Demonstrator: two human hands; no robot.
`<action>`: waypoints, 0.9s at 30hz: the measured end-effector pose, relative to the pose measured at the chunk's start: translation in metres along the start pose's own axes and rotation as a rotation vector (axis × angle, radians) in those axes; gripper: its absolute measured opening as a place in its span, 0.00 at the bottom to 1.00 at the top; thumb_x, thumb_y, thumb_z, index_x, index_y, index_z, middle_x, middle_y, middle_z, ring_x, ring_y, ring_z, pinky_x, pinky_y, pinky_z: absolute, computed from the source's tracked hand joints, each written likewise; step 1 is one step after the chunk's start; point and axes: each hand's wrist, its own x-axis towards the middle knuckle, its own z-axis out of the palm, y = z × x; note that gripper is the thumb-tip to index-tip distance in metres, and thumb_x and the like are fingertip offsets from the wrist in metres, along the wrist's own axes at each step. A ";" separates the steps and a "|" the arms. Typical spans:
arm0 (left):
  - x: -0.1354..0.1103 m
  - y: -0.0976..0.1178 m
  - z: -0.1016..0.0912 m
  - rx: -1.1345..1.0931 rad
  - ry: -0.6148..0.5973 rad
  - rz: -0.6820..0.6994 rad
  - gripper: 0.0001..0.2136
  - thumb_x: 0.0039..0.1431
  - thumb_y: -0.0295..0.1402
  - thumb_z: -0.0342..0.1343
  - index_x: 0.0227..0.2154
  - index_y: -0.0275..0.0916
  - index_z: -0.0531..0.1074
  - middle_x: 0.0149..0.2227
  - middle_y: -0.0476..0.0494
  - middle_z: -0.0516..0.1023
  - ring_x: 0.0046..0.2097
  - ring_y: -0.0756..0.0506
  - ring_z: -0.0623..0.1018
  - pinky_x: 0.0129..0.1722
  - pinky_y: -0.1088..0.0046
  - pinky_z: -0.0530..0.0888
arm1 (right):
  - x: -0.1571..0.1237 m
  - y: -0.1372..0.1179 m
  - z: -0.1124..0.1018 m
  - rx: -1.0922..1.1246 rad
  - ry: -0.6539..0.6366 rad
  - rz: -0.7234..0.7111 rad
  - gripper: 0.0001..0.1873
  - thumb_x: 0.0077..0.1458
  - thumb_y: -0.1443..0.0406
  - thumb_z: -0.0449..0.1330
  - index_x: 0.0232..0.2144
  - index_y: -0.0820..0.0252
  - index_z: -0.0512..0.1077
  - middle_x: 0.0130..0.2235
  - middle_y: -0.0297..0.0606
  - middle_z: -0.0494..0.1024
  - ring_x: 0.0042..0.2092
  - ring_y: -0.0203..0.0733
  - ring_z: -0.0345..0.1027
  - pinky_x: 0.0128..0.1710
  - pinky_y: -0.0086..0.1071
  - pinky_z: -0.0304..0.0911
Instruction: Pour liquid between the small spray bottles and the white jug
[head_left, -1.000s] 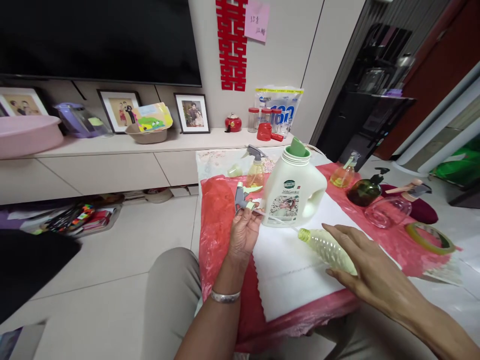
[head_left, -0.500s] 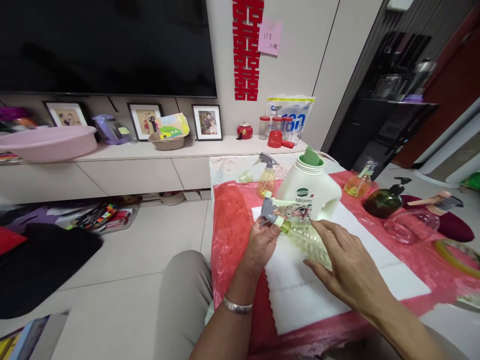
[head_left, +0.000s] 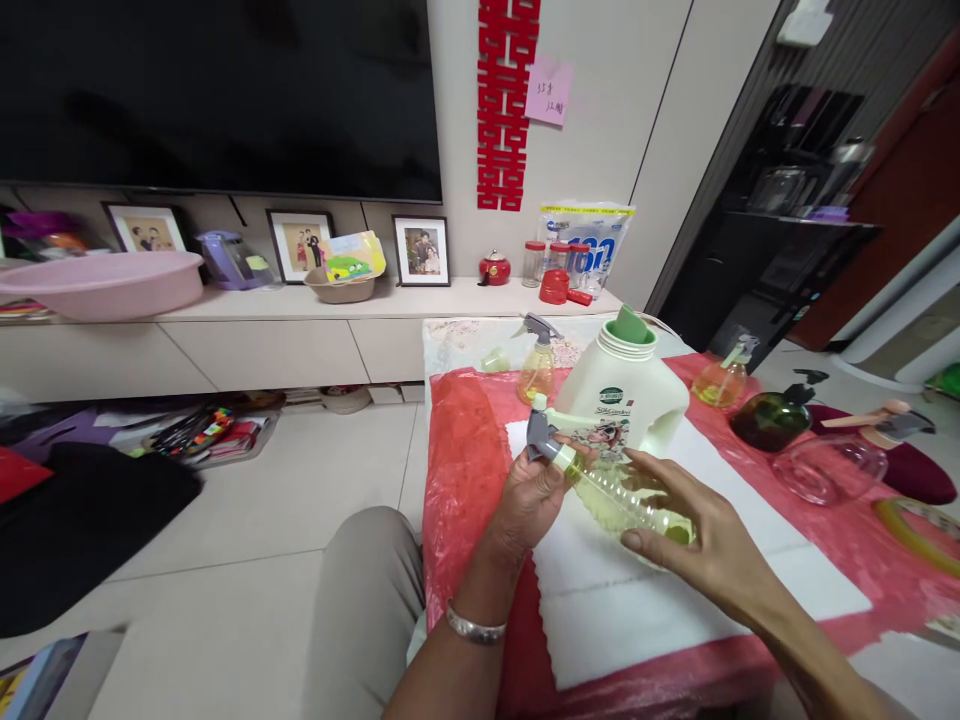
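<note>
A clear spray bottle [head_left: 611, 490] with pale yellow liquid lies tilted in front of me, its grey and light-green trigger head pointing to the upper left. My left hand [head_left: 529, 495] is closed around its neck, just under the trigger. My right hand [head_left: 694, 525] spans the bottle's body, thumb on the near side and fingers over the far side, in a loose grip. Right behind stands a large white jug [head_left: 626, 385] with a green spout in its mouth. All this is above a white cloth [head_left: 600, 630].
Red plastic sheeting [head_left: 461, 460] covers the table. Another spray bottle [head_left: 538, 370] stands behind at left. On the right are a small yellow spray bottle [head_left: 724, 380], a dark green pump bottle [head_left: 772, 420], a clear pink bottle [head_left: 829, 470] and a tape roll [head_left: 915, 530].
The spray bottle has turned slightly, and more of its body and base shows between my hands. My right hand has shifted a little right and down, its fingers more spread.
</note>
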 end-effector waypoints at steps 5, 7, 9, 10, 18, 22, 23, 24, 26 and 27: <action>-0.003 -0.002 0.002 -0.035 -0.041 -0.052 0.23 0.44 0.40 0.75 0.42 0.41 0.74 0.41 0.43 0.79 0.54 0.35 0.77 0.61 0.49 0.67 | -0.002 0.017 0.014 0.770 -0.131 0.445 0.39 0.45 0.48 0.72 0.55 0.59 0.70 0.57 0.49 0.71 0.52 0.53 0.72 0.48 0.41 0.72; -0.003 -0.003 0.002 -0.040 -0.035 -0.043 0.22 0.45 0.39 0.75 0.41 0.41 0.74 0.42 0.44 0.78 0.54 0.36 0.77 0.61 0.50 0.68 | 0.000 0.015 0.020 0.966 -0.058 0.606 0.40 0.41 0.48 0.73 0.52 0.61 0.71 0.56 0.51 0.72 0.50 0.55 0.73 0.44 0.44 0.73; -0.003 -0.004 0.004 -0.031 -0.021 -0.029 0.21 0.44 0.39 0.75 0.40 0.41 0.74 0.42 0.44 0.77 0.54 0.37 0.77 0.60 0.51 0.69 | 0.002 0.008 0.025 1.087 0.096 0.744 0.40 0.39 0.47 0.74 0.49 0.62 0.72 0.57 0.51 0.72 0.51 0.58 0.72 0.44 0.47 0.74; -0.002 -0.004 0.005 -0.026 -0.009 -0.027 0.22 0.44 0.39 0.75 0.40 0.41 0.74 0.41 0.44 0.78 0.54 0.37 0.77 0.60 0.51 0.69 | 0.003 0.005 0.027 1.130 0.181 0.798 0.39 0.38 0.47 0.74 0.48 0.63 0.73 0.57 0.51 0.71 0.53 0.60 0.71 0.45 0.48 0.74; 0.004 -0.003 0.001 -0.102 0.170 0.071 0.25 0.44 0.39 0.76 0.44 0.43 0.73 0.41 0.46 0.78 0.51 0.40 0.78 0.60 0.51 0.70 | -0.021 -0.003 0.053 0.981 0.507 0.220 0.32 0.55 0.49 0.63 0.60 0.47 0.69 0.68 0.40 0.57 0.68 0.57 0.52 0.59 0.51 0.67; 0.004 -0.003 -0.004 -0.141 0.168 0.055 0.24 0.45 0.38 0.75 0.44 0.43 0.74 0.42 0.46 0.78 0.52 0.40 0.78 0.62 0.52 0.69 | -0.037 0.009 0.057 0.496 0.391 0.008 0.42 0.56 0.61 0.67 0.69 0.41 0.56 0.69 0.39 0.53 0.68 0.52 0.53 0.60 0.42 0.67; 0.003 -0.003 -0.004 -0.144 0.152 0.041 0.23 0.46 0.38 0.75 0.44 0.42 0.74 0.42 0.46 0.78 0.52 0.40 0.78 0.62 0.52 0.68 | -0.038 0.014 0.054 0.416 0.383 -0.023 0.41 0.57 0.61 0.66 0.68 0.41 0.57 0.68 0.39 0.55 0.67 0.50 0.56 0.60 0.40 0.67; 0.003 -0.002 -0.005 -0.143 0.135 0.026 0.23 0.46 0.38 0.75 0.44 0.42 0.74 0.42 0.45 0.78 0.53 0.39 0.78 0.62 0.51 0.68 | -0.038 0.019 0.050 0.361 0.381 -0.045 0.38 0.58 0.60 0.65 0.68 0.41 0.58 0.67 0.39 0.59 0.65 0.49 0.58 0.58 0.38 0.67; 0.001 -0.002 -0.004 -0.126 0.100 0.002 0.22 0.47 0.38 0.74 0.44 0.40 0.74 0.42 0.43 0.79 0.54 0.38 0.78 0.63 0.51 0.67 | -0.037 0.026 0.042 0.297 0.378 -0.028 0.34 0.60 0.56 0.63 0.66 0.44 0.61 0.63 0.40 0.66 0.62 0.47 0.64 0.54 0.34 0.70; 0.001 -0.002 -0.004 -0.113 0.086 -0.007 0.22 0.47 0.38 0.74 0.44 0.40 0.74 0.42 0.43 0.80 0.54 0.37 0.78 0.63 0.51 0.67 | -0.036 0.028 0.038 0.286 0.368 0.022 0.33 0.61 0.52 0.61 0.66 0.47 0.63 0.61 0.42 0.68 0.57 0.47 0.68 0.49 0.32 0.72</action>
